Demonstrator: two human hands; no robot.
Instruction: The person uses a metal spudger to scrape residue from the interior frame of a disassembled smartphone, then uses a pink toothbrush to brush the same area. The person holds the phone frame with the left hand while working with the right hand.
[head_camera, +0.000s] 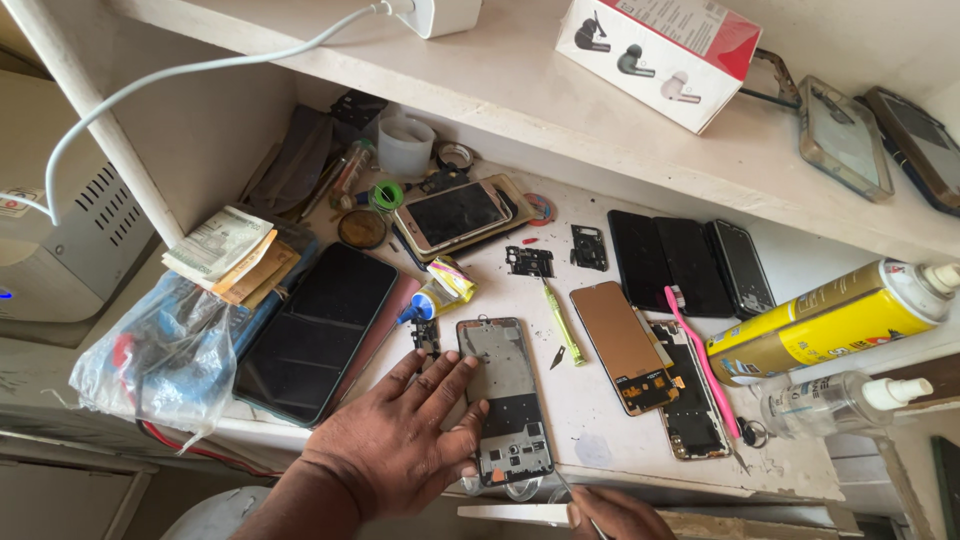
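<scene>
Pressing your left hand (400, 445), fingers spread, flat on the thin, light, fragile phone frame (505, 400), grip its edges; your right hand (615, 512) pinches a slim tool (575, 497).

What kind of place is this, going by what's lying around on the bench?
Most likely a phone repair bench. An opened phone frame lies under the left hand, a detached screen panel sits beside it, and a small green screwdriver lies between them.
</scene>
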